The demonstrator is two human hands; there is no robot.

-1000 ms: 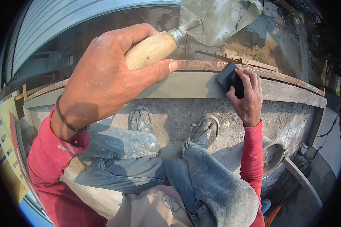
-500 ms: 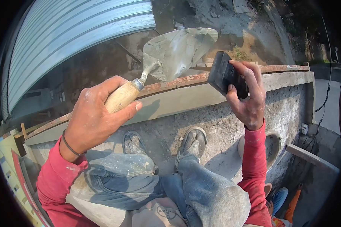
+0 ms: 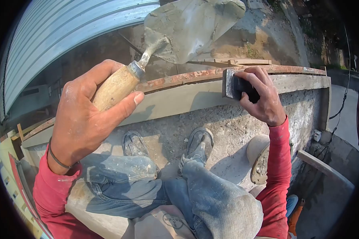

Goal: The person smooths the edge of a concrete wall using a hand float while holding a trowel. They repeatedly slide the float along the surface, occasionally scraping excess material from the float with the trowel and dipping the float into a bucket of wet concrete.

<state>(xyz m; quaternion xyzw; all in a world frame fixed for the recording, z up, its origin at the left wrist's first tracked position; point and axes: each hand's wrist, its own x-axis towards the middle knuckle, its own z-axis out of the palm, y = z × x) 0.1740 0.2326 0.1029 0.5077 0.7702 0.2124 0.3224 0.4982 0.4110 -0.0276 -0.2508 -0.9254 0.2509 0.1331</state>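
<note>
My left hand (image 3: 81,107), closed round the wooden handle, holds a trowel (image 3: 191,30) whose broad blade is coated in wet grey mortar. The blade is raised beyond the wall, partly cut off by the top of the view. In my right hand (image 3: 265,95) is a small black hand float (image 3: 229,84), gripped between fingers and thumb. Its flat, mortar-smeared side faces left, and its lower end overlaps the smooth grey mortar ledge (image 3: 175,101). A red brick edge (image 3: 187,77) runs along the far side of that ledge.
A bucket (image 3: 256,147) with mortar in it stands beside my right forearm. My shoes are on rough, gritty concrete. Corrugated metal roofing (image 3: 68,44) lies at the upper left. A plank (image 3: 325,169) and a dark cable (image 3: 339,115) are at right. Part of another person (image 3: 294,217) shows at the lower right.
The trowel has come up closer to the camera, its blade moving toward the top edge. The hand float has dropped lower toward the ledge and turned, showing its smeared side.
</note>
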